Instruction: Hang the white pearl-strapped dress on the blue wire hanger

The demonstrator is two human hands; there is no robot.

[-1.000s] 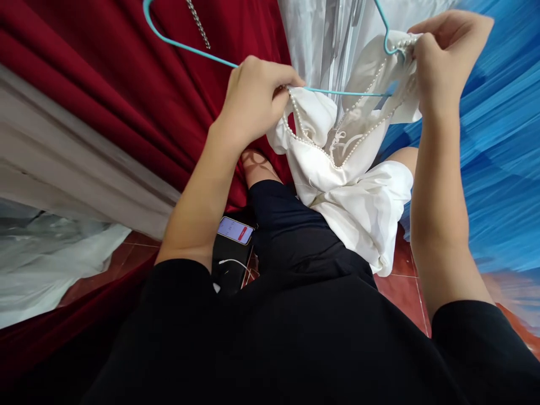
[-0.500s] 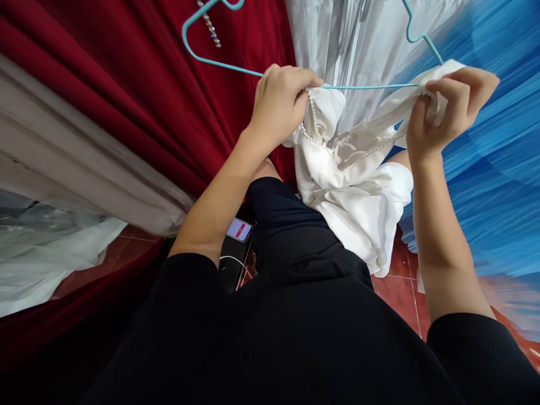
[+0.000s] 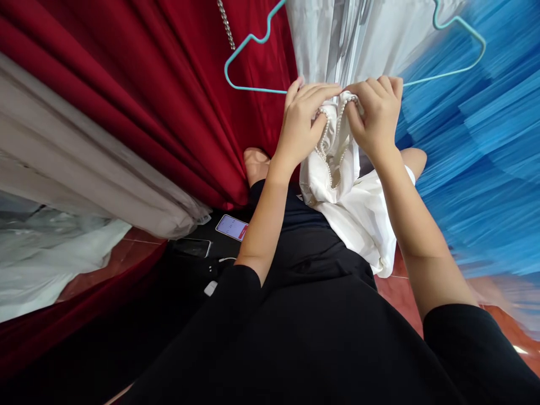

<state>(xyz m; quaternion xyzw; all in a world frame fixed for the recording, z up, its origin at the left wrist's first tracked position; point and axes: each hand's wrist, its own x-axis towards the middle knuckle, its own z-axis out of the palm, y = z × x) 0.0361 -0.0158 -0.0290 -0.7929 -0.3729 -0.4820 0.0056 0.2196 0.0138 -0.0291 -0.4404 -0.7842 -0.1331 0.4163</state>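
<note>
White dress (image 3: 354,208): both hands now together at top, prev. apart.

garment: white dress (image 3: 350,208), satin-like, bunched at the top, hanging limp over the lap
trim: pearl strands (image 3: 327,143) along the neckline edges, two runs pressed close together
hanger: teal wire hanger (image 3: 253,39), tilted, bottom bar passing just above the bunched top
grip: top of dress pinched from both sides
</note>
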